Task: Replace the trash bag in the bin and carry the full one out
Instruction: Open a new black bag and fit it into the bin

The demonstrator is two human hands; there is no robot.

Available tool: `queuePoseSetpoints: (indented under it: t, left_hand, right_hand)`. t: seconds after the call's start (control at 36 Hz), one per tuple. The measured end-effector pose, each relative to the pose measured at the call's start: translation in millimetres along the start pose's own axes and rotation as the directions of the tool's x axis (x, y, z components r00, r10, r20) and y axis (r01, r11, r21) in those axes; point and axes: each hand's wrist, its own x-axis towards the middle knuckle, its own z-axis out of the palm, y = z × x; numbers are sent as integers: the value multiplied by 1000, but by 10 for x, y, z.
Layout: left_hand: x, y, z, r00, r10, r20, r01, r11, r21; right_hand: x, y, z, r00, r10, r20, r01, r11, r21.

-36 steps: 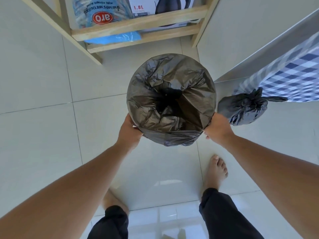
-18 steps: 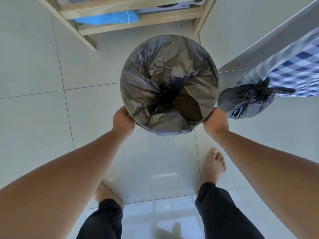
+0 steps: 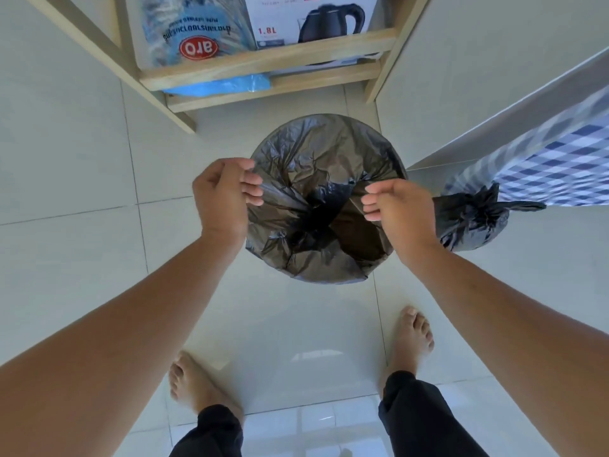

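Overhead view of a round bin [image 3: 379,275] standing on a pale tiled floor [image 3: 82,258], lined with a fresh dark grey trash bag [image 3: 316,153] whose edge is folded over the rim all round; the bag's creased film sags toward a dark hollow at the centre. The left hand [image 3: 220,199] is held over the bin's left edge with its fingers loosely curled and gripping nothing; whether it brushes the film cannot be told. The right hand [image 3: 398,209] is held over the right side in the same loose curl, likewise empty. The two hands are apart, with the bin's opening between them. The full bag [image 3: 471,222], knotted at its top, lies on the floor just beside the bin to the right, below a blue-and-white checked cloth [image 3: 560,173]. Beyond the bin stands a wooden shelf unit [image 3: 263,64] holding an electric kettle box [image 3: 309,21] and a blue plastic pack [image 3: 194,37]. Two bare feet stand at the near edge.
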Motion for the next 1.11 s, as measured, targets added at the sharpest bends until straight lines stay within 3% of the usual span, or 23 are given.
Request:
queuePoseSetpoints:
  t: [0.11,0.22,0.31,0.39,0.5,0.58,0.67,0.78,0.83,0.92,1.0,1.11]
  left_hand:
    - [43,-65,352,962,-204,181,193,978,76]
    - [65,-290,661,794,-560,237,573,819,18]
    - [134,-565,758,733,-651,199,651,756,74]
    - [233,-749,830,728,-674,122,657,738,157]
    - [422,-1016,822,790,-606,87,573,782,246]
    - [581,-1185,717,794,-608,-13,567,733,376]
    - [617,-1206,732,799,-596,77,444,673,592]
    - [587,-1323,813,823,-557,117,316,618,720]
    - [572,-1418,832,830,-544,123,290,609,738]
    - [588,-1485,803,834,-552,19,395,620,678]
    - [571,-1546,783,851,-521,69,294,581,759]
    - [588,-1508,781,864,-492,111,195,529,826]
  right_hand:
    - [225,-138,258,932,259,253,-313,928,202]
    - [398,-76,491,879,389,275,-400,916,-18]
    - [481,40,582,872,412,265,-389,911,-135]
    - [658,166,584,881,423,211,-373,896,-240]
    - [819,258,569,909,372,187,-318,911,-263]
    - [947,322,577,899,410,155,-360,892,-273]
    - [1122,416,599,892,439,110,-401,879,-259]
    - [1128,338,691,907,414,79,-373,876,-306]
    - [1157,365,723,911,396,111,-326,859,-394]
    - [1147,399,776,926,359,119,-250,816,-521]
    - [1159,449,802,924,367,108,-247,788,-565]
    - [1259,473,785,919,390,50,-321,816,-480]
